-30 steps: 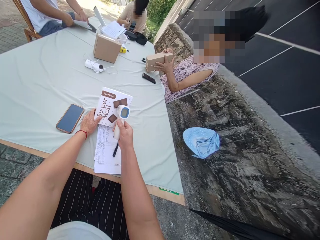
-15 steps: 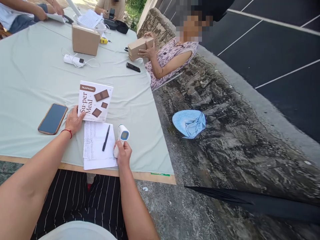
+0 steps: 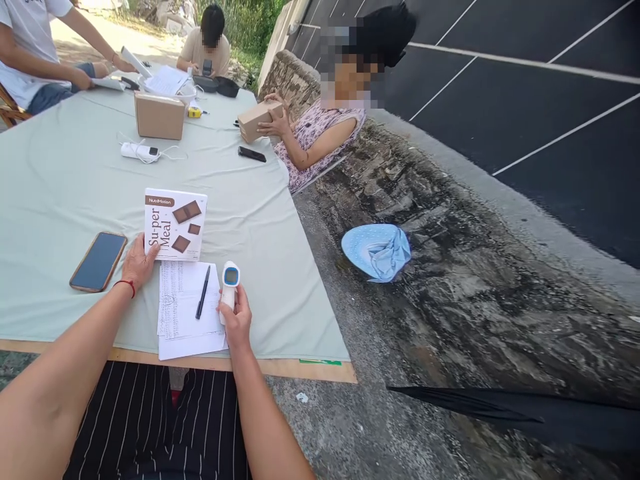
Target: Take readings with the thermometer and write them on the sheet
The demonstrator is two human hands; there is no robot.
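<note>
My left hand [image 3: 139,261] grips the lower left edge of a white and brown "Su-per Meal" box [image 3: 193,230], its printed face turned toward me. In my right hand [image 3: 237,313] is a white infrared thermometer [image 3: 230,283] with a blue-rimmed screen, held by its handle and tilted upright. Between my hands lie printed sheets of paper [image 3: 183,340], with a black pen [image 3: 203,293] across them. To the left of my left hand a smartphone [image 3: 99,262] in a brown case rests on the cloth.
Farther back on the cloth-covered table [image 3: 50,193] are a cardboard box [image 3: 160,118], a white corded device [image 3: 140,152] and a black phone [image 3: 251,154]. A person at right holds another cardboard box [image 3: 260,120]. Two people sit at the far end. A blue hat [image 3: 376,250] lies beyond the right edge.
The view has tilted up, so the table sits lower and more of the far people shows. My right hand has shifted slightly left with the thermometer, which now points more away from me.
</note>
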